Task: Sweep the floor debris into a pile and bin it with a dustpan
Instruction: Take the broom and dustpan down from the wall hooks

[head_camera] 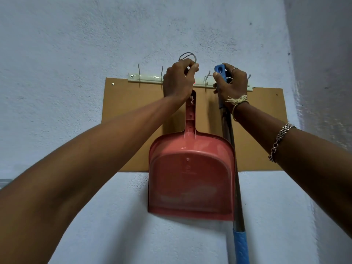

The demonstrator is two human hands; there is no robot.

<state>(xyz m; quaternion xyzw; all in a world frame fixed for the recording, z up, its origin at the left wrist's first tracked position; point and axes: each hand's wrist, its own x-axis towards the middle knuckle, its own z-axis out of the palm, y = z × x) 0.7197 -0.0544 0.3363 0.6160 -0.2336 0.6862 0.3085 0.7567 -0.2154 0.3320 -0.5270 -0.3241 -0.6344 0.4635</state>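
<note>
High on the wall (76,44), toward twelve o'clock, a hook rail (150,78) is screwed along the top edge of a brown board (133,130), and both arms reach up to it. The red dustpan (190,180) hangs flat against the board, pan down toward six o'clock, handle up. The left grip (178,80) is curled round the grey wire loop (187,55) at the handle's top. That loop looks to be what carries the pan on a hook, so pinching it there lets the pan be lifted free without swinging.

Just at three o'clock of the dustpan, touching its edge, a long broom handle (231,141) hangs straight down. A blue sleeve (241,246) covers it near five o'clock, and its head is out of view. The right grip (230,82) is wrapped round the handle just under its blue cap (220,70), thumb against the cap. Probably this steadies the eye of the cap at its hook.

Both tools seem to be coming off the rail together. No debris, pile or bin shows, so the sweeping looks not yet begun.
</note>
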